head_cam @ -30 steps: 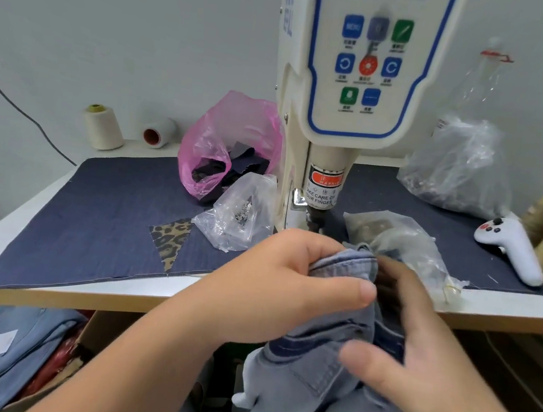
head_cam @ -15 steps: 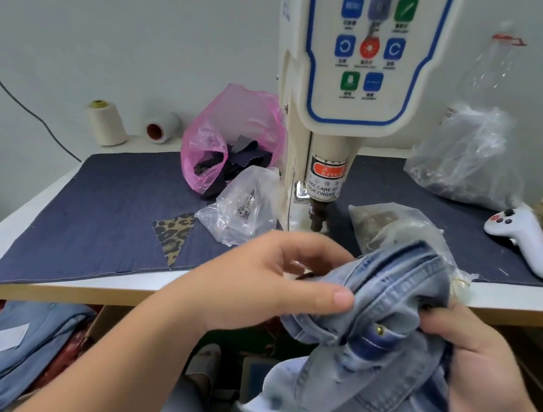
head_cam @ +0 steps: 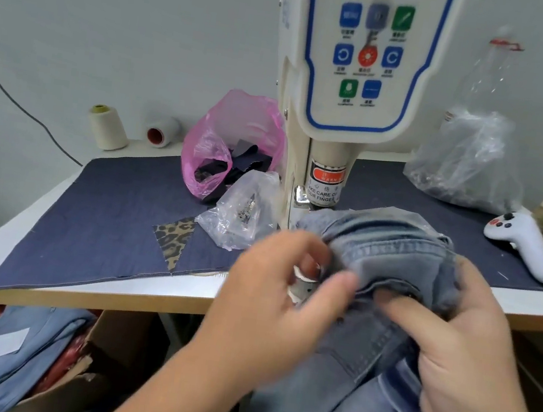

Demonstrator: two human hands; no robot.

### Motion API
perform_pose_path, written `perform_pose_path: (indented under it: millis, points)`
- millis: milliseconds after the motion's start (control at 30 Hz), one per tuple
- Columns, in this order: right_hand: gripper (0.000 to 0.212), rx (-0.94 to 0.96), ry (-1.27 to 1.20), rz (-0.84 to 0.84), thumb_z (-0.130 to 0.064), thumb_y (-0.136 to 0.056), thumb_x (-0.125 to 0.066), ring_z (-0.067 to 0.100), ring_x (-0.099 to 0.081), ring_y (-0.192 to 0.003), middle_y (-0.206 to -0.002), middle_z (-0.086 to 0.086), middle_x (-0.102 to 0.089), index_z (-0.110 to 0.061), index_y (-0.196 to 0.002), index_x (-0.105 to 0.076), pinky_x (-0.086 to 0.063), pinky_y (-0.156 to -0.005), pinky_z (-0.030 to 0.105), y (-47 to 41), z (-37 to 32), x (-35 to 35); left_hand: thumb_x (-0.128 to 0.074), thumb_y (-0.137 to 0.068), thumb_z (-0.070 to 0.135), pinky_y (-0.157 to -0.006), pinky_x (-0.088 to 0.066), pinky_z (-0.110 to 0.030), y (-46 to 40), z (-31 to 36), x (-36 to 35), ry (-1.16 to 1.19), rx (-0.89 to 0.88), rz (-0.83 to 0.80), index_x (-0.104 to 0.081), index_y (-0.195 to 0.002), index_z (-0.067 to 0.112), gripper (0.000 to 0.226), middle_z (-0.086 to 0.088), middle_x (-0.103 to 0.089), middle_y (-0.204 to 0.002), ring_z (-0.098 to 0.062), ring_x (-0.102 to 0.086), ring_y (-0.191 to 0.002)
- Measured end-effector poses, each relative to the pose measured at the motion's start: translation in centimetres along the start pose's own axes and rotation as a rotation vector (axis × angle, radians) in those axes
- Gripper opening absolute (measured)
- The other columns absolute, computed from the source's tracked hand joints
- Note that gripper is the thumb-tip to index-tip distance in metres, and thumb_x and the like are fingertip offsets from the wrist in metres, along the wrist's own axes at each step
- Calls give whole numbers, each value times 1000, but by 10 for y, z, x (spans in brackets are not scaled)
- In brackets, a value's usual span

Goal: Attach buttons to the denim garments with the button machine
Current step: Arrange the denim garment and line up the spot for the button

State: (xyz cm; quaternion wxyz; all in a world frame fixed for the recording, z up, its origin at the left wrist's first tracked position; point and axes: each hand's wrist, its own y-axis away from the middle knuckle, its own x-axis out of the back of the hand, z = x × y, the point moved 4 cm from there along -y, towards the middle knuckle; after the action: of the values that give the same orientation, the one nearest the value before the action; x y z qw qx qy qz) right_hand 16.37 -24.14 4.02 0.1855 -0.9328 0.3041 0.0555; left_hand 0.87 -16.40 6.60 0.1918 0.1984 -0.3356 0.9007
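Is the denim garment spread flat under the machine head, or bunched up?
Bunched up. The denim garment is crumpled in folds between the left hand and right hand, in front of the button machine, not laid flat.

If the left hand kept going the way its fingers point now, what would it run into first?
The left hand points right, toward the bunched light-blue denim garment that the right hand grips. Its fingertips seem already at the folded hem, so the denim comes first, though blur hides whether they are touching.
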Motion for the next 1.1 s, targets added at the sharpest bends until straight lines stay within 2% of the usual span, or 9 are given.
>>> perform_pose_path:
  millis: [100,267,433,500,567,667,733,833,1100]
  points:
    - [48,24,20,-46,5,-71,-78,20,-74,-91,-99,2,-76,-33,-98,-68,-58,-71,24,7,-2,-17,-75,-71,49,-82,-48,-13,16,0,-24,198,105,-304,-57,-116,39,49,23,-66,-109,8,-62,-100]
    - [49,35,30,-485,-33,-78,-68,13,-61,-122,-131,-6,-65,-39,-127,-62,-49,-101,30,27,-11,-46,-67,-76,4,-97,-54,-43,16,-24,-23,607,339,-207,-70,-111,15,37,-7,-75,-110,-23,-69,-109]
    - [31,341,578,-122,-47,-80,-58,-3,-43,-132,-137,-19,-50,-39,-109,-65,-29,-103,3,22,-13,-17,-56,-63,4,-80,-51,-38,18,-42,-17,876,612,-167,-69,-88,0,29,-23,-70,-90,-29,-67,-83]
    - [31,223,591,-45,-55,-74,-60,-11,-41,-128,-129,-31,-49,-45,-104,-62,-26,-102,2,14,-3,0,-55,-50,0,-64,-54,-31,27,-50,-17,1006,798,-122,-65,-75,2,27,-19,-67,-74,-28,-67,-65]
    - [43,-81,409,-140,-49,-67,-77,-8,-52,-120,-122,-29,-60,-40,-108,-67,-33,-110,22,5,10,13,-56,-42,3,-60,-58,-33,33,-54,-19,1177,946,-126,-65,-77,-1,36,-22,-66,-74,-31,-67,-61]
    - [52,-418,94,-488,-39,-64,-86,31,-68,-108,-115,9,-73,-19,-110,-73,-51,-99,49,6,19,16,-50,-59,4,-82,-60,-50,32,-60,-21,1328,1026,-141,-70,-91,-7,39,-29,-68,-94,-40,-70,-84]
    - [60,-379,171,-537,-49,-56,-90,38,-71,-95,-102,19,-74,-12,-100,-74,-58,-82,41,7,14,18,-43,-73,5,-96,-52,-56,28,-67,-22,1345,1056,-132,-69,-101,-8,41,-29,-68,-104,-43,-67,-98]
    - [66,-303,109,-423,-55,-47,-93,32,-71,-75,-86,22,-73,-8,-88,-73,-58,-63,33,4,3,13,-43,-77,5,-81,-60,-48,21,-68,-23,1200,1059,-104,-69,-83,-3,28,-25,-69,-87,-36,-69,-79]
    - [48,-266,-136,-403,-44,-52,-92,25,-68,-62,-73,17,-70,-9,-76,-72,-56,-55,31,5,-17,-19,-63,-67,19,-75,-55,-22,34,-54,-7,593,578,186,-59,-108,39,46,15,-70,-104,-4,-67,-99]
